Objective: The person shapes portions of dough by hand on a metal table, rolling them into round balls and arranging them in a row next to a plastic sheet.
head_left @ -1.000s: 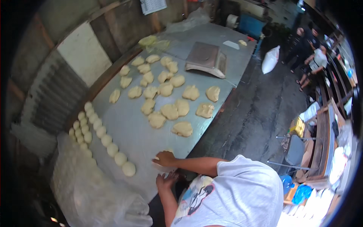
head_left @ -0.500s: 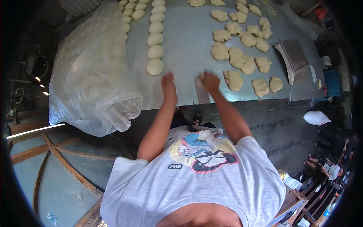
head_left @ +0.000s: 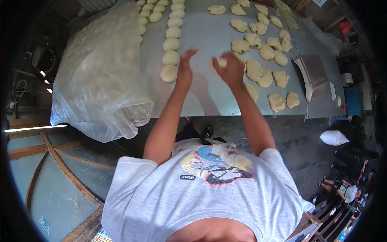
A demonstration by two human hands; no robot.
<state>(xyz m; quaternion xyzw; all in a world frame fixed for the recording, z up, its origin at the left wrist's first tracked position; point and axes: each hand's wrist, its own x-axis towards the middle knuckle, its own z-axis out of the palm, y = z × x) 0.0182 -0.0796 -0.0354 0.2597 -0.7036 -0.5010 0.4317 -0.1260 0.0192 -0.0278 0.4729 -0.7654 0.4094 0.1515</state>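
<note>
My left hand (head_left: 186,66) is stretched out over the metal tabletop (head_left: 197,94), its fingers extended and holding nothing. It is just to the right of the nearest ball in a row of smooth, pale dough balls (head_left: 168,73). My right hand (head_left: 230,66) curls round a piece of dough (head_left: 221,61), which shows in part between thumb and fingers. Most of that piece is hidden by the hand. To the right of this hand lie several rough, unshaped dough lumps (head_left: 266,78), some partly covered by my hand and wrist.
A large clear plastic sheet (head_left: 102,84) covers the table's left part and hangs over its front edge. More dough balls (head_left: 155,17) stand at the far left. At the right is a metal-topped device (head_left: 314,72). A white sack (head_left: 334,138) lies beyond the table; people (head_left: 348,189) are at the lower right.
Both hands have moved farther over the table, away from my body. The left hand has swung its fingers rightward. My right hand now covers part of the nearby dough lumps.
</note>
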